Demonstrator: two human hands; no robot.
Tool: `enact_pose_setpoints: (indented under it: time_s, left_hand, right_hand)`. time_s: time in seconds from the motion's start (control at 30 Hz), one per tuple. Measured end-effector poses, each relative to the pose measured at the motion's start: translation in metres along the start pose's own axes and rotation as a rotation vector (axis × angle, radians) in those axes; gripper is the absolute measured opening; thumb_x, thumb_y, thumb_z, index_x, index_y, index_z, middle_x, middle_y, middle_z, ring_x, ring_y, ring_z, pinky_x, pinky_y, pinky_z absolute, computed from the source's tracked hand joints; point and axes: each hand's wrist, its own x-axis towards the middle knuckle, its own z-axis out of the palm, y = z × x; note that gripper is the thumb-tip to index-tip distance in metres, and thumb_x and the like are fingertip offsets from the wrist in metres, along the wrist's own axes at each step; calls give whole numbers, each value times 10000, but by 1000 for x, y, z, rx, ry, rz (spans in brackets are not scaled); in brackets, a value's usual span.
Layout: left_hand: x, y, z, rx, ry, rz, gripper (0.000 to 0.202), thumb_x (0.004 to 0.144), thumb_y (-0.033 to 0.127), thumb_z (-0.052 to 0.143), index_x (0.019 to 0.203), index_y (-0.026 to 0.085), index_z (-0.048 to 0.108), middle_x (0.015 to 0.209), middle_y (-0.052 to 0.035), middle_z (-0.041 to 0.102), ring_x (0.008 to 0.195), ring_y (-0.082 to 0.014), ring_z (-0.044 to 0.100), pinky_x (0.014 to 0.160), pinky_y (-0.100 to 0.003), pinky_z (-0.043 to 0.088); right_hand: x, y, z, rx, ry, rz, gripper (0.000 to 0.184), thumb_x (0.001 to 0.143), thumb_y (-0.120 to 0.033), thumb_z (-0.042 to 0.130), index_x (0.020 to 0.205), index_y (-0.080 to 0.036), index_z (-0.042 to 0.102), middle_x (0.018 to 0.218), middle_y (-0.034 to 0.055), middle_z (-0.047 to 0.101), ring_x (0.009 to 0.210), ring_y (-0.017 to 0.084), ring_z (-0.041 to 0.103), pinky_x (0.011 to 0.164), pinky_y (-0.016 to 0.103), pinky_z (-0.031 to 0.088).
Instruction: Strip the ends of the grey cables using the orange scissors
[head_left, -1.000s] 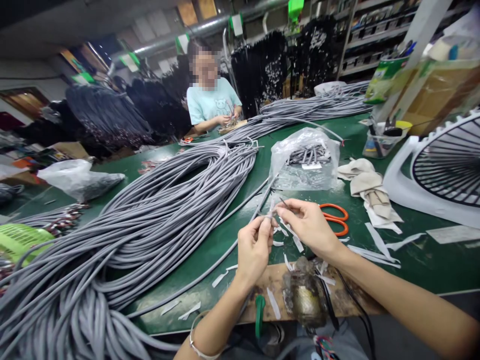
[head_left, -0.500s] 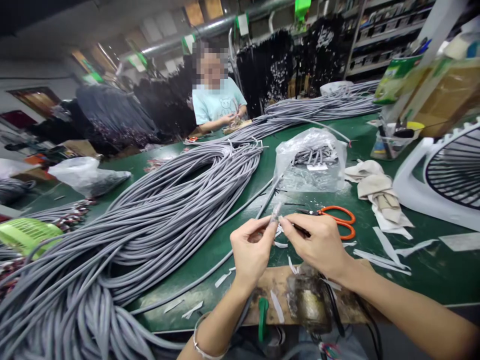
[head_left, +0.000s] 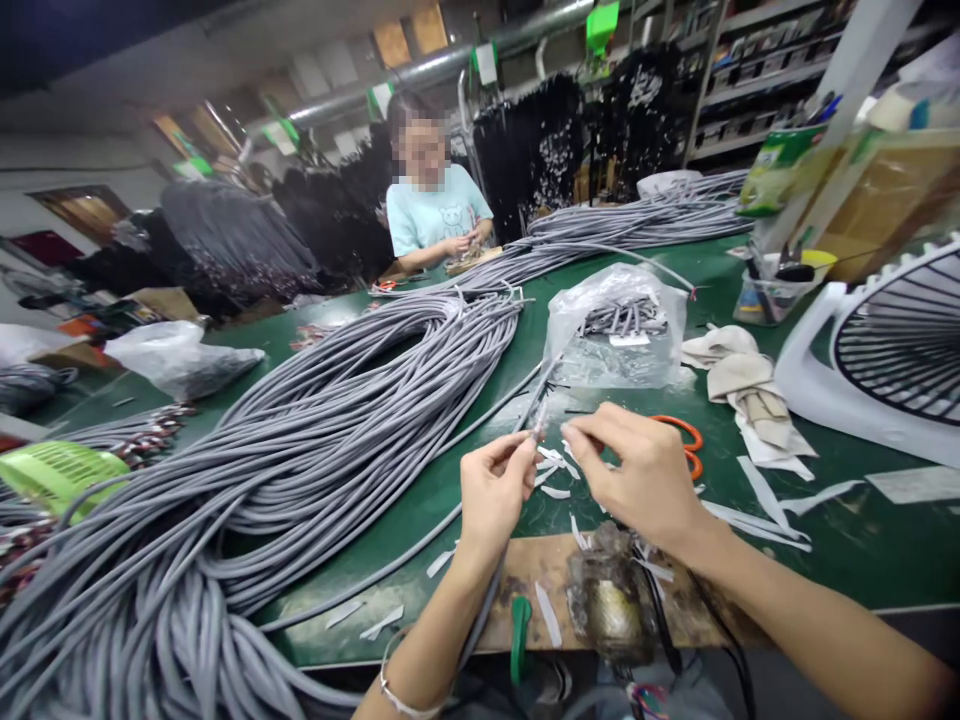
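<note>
My left hand (head_left: 496,490) is closed in a pinch around the end of a grey cable (head_left: 491,598), whose stripped tip (head_left: 540,418) with fine strands sticks up beyond the fingers. Just to the right, my right hand (head_left: 643,478) hovers apart from the tip, thumb and forefinger drawn together; anything between them is too small to make out. Orange-handled scissors (head_left: 691,432) lie partly hidden behind that hand. White paper-like strips (head_left: 553,470) are scattered on the green table (head_left: 420,500) around both hands.
A large bundle of grey cables (head_left: 337,420) covers the left side. Ahead sits a clear plastic bag (head_left: 577,350) of short cable pieces. Cloth gloves (head_left: 739,375) and a white fan (head_left: 817,360) stand right. A motor-like device (head_left: 611,600) rests on a board in front. Across the table, a person (head_left: 435,215) works.
My right hand has drawn away to the right from the cable tip, leaving a gap. The left hand has shifted slightly left and down, still gripping the cable.
</note>
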Motion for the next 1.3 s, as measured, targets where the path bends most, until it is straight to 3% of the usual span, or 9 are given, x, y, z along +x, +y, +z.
enact_pose_setpoints:
  time_s: [0.17, 0.37, 0.63, 0.83, 0.97, 1.13, 1.2, 1.27, 1.3]
  left_hand:
    - [-5, 8, 1, -70, -58, -47, 274, 688, 314, 655, 796, 63, 674, 533, 15, 498, 383, -14, 301, 351, -145, 192]
    - [-7, 11, -5, 111, -65, 96, 235, 703, 314, 646, 711, 82, 682, 539, 4, 495, 450, -53, 347, 397, -175, 253]
    - [-2, 12, -17, 40, -362, -36, 292, 710, 368, 640, 693, 78, 664, 491, 31, 403, 390, -15, 233, 370, -166, 156]
    - [-6, 14, -7, -49, -256, 17, 272, 662, 342, 687, 767, 90, 690, 480, 20, 472, 380, -31, 305, 365, -166, 230]
    - [-12, 15, -2, 50, -139, 115, 231, 691, 326, 660, 771, 114, 705, 556, -20, 574, 426, -72, 416, 394, -186, 310]
    - [-13, 14, -9, 151, -58, 173, 232, 736, 306, 602, 787, 104, 704, 559, -22, 572, 453, -89, 439, 414, -192, 321]
    - [-9, 11, -16, 186, -6, 158, 235, 744, 293, 585, 746, 89, 701, 512, -1, 517, 437, -70, 390, 410, -184, 297]
    - [-4, 6, -21, 192, 52, 128, 242, 742, 288, 582, 688, 79, 691, 481, 18, 465, 418, -53, 343, 400, -176, 272]
    - [-2, 3, -22, 176, 68, 116, 252, 741, 295, 582, 673, 75, 684, 475, 23, 452, 408, -47, 328, 393, -174, 263]
  right_hand:
    - [-3, -1, 5, -153, -29, -49, 204, 840, -271, 502, 751, -185, 664, 652, 13, 595, 644, 143, 520, 606, 266, 339]
    - [1, 2, -2, -95, -112, -87, 200, 831, -266, 510, 729, -193, 665, 671, 13, 600, 651, 143, 486, 601, 270, 319]
    - [1, 4, -2, 303, -242, -110, 207, 811, -212, 530, 654, -131, 638, 583, 16, 533, 570, 108, 460, 540, 237, 314]
    - [4, 6, -6, 718, -280, -21, 246, 820, -227, 512, 615, -131, 608, 555, -7, 474, 497, 82, 405, 465, 220, 280]
    - [-2, 6, 2, 804, -247, 60, 254, 827, -270, 507, 640, -146, 626, 585, 10, 520, 542, 111, 456, 502, 248, 314]
    - [10, 10, -4, 864, -67, 186, 273, 820, -316, 513, 609, -172, 611, 545, -2, 512, 505, 103, 426, 474, 270, 306]
    - [22, 20, -18, 823, 108, 247, 412, 870, -365, 408, 536, -174, 556, 463, -27, 410, 407, 62, 299, 414, 273, 224]
    - [32, 29, -27, 756, 152, 226, 570, 921, -376, 232, 477, -156, 513, 422, -43, 316, 370, 19, 146, 406, 293, 166]
    - [34, 31, -27, 741, 213, 284, 540, 922, -361, 231, 515, -160, 523, 439, -52, 296, 378, 20, 137, 409, 294, 168]
